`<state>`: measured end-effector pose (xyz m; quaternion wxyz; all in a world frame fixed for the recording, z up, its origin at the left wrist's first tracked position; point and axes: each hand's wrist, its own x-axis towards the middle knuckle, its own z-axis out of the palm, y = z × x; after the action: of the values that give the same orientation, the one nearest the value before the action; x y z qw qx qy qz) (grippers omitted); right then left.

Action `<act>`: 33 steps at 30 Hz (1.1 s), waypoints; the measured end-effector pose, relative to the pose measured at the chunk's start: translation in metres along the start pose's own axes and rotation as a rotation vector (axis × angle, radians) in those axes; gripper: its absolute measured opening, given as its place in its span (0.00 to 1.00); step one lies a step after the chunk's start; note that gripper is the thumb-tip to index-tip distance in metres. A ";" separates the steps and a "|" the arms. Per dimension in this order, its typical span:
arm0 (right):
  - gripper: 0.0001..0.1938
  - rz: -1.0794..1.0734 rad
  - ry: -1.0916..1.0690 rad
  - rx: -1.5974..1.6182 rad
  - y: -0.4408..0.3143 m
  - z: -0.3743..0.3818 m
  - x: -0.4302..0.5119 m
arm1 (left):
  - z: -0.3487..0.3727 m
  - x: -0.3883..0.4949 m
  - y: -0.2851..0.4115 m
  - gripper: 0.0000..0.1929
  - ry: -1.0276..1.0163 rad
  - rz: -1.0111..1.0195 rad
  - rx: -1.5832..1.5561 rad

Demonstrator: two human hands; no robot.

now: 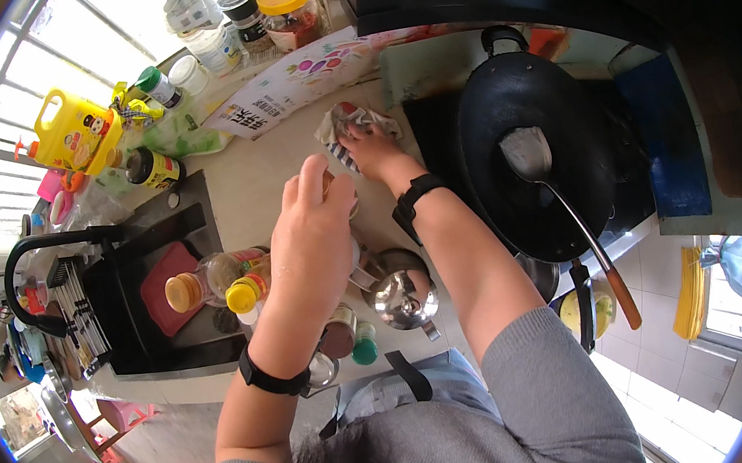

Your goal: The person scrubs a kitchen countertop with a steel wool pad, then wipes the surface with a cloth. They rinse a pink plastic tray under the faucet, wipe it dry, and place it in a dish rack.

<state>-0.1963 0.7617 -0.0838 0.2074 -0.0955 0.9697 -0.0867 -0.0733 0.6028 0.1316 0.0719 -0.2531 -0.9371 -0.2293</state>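
Note:
My right hand point(371, 152) presses down on a crumpled cloth point(337, 126) with a striped edge, on the beige countertop point(265, 175) near the back wall. My left hand point(315, 227) is raised over the counter, its fingers wrapped around a small container point(328, 181) that the hand mostly hides. Below and left of that hand stand a bottle with an orange cap point(184, 292) and one with a yellow cap point(243, 295). A shiny stainless steel pot with a lid point(406, 300) sits between my forearms, beside a green-capped jar point(364, 344).
A black wok point(563, 213) on the stove holds a metal spatula point(528, 153), whose wooden handle juts past the rim. At left lies a black sink point(132, 321) with a black faucet point(57, 238) and a red basin point(169, 291). Jars point(288, 15) line the windowsill.

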 end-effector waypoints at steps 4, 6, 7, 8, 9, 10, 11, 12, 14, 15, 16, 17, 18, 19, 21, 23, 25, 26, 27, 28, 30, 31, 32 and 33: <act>0.26 0.036 0.052 0.019 -0.004 -0.008 0.023 | 0.002 -0.001 -0.001 0.15 0.007 -0.011 -0.001; 0.27 0.043 0.100 -0.009 -0.004 -0.008 0.032 | 0.003 -0.001 -0.003 0.15 0.010 -0.003 -0.008; 0.28 0.042 0.131 -0.022 -0.004 -0.008 0.036 | 0.003 -0.001 -0.003 0.15 0.010 -0.001 -0.011; 0.28 0.050 0.178 -0.011 -0.003 -0.006 0.039 | 0.003 -0.001 -0.004 0.14 0.009 0.000 -0.015; 0.28 0.054 0.229 0.002 -0.003 -0.005 0.041 | 0.003 -0.001 -0.004 0.14 0.008 0.002 -0.022; 0.27 0.065 0.268 0.007 -0.002 -0.004 0.043 | 0.003 0.000 -0.004 0.14 0.029 0.017 -0.003; 0.27 0.070 0.327 0.034 -0.002 -0.002 0.045 | 0.003 -0.001 -0.004 0.15 0.011 -0.007 -0.025; 0.26 0.082 0.375 0.052 -0.002 -0.002 0.048 | 0.003 -0.001 -0.004 0.16 -0.007 -0.031 -0.047; 0.26 0.164 0.346 0.058 -0.001 -0.002 0.054 | 0.004 -0.002 -0.003 0.17 -0.014 -0.050 -0.057; 0.26 0.146 0.332 -0.169 0.000 -0.002 0.056 | 0.004 -0.002 -0.004 0.16 -0.012 -0.051 -0.050; 0.25 0.138 0.311 -0.398 0.001 -0.003 0.060 | 0.005 -0.002 -0.004 0.16 -0.012 -0.050 -0.045; 0.25 0.127 0.288 -0.628 0.001 -0.003 0.063 | 0.005 -0.002 -0.004 0.16 -0.011 -0.051 -0.041; 0.23 0.102 0.277 -0.635 0.003 -0.004 0.066 | 0.006 -0.002 -0.005 0.15 -0.016 -0.048 -0.032; 0.22 0.137 0.261 -0.625 0.003 -0.004 0.070 | 0.006 -0.003 -0.006 0.14 -0.014 -0.049 -0.039; 0.20 0.203 0.231 -0.621 0.005 -0.002 0.079 | 0.007 -0.003 -0.007 0.14 -0.010 -0.054 -0.053; 0.18 0.272 0.233 -0.624 0.009 -0.001 0.089 | 0.008 -0.004 -0.008 0.14 0.015 -0.034 -0.037; 0.18 0.345 0.252 -0.623 0.014 0.000 0.097 | 0.008 -0.005 -0.010 0.14 0.026 -0.017 -0.023; 0.18 0.414 0.229 -0.510 0.016 -0.001 0.100 | 0.008 -0.006 -0.011 0.13 0.044 -0.007 -0.014; 0.18 0.412 0.237 -0.546 0.018 -0.001 0.103 | 0.008 -0.006 -0.012 0.14 0.049 -0.004 -0.011; 0.18 0.399 0.205 -0.564 0.022 -0.003 0.104 | 0.008 -0.007 -0.013 0.14 0.054 0.000 -0.008; 0.20 0.388 0.125 -0.539 0.026 -0.006 0.105 | 0.009 -0.008 -0.015 0.14 0.058 0.002 -0.002; 0.23 0.390 0.081 -0.495 0.028 -0.008 0.105 | 0.009 -0.008 -0.015 0.14 0.061 0.003 0.002; 0.26 0.402 0.076 -0.470 0.029 -0.010 0.105 | 0.010 -0.008 -0.016 0.14 0.064 0.006 0.007; 0.22 0.408 0.080 -0.490 0.030 -0.011 0.104 | 0.010 -0.008 -0.016 0.14 0.073 0.010 0.006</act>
<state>-0.2985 0.7694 -0.1203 0.1529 0.0575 0.9683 0.1890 -0.0752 0.5917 0.1145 0.1078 -0.2489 -0.9334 -0.2350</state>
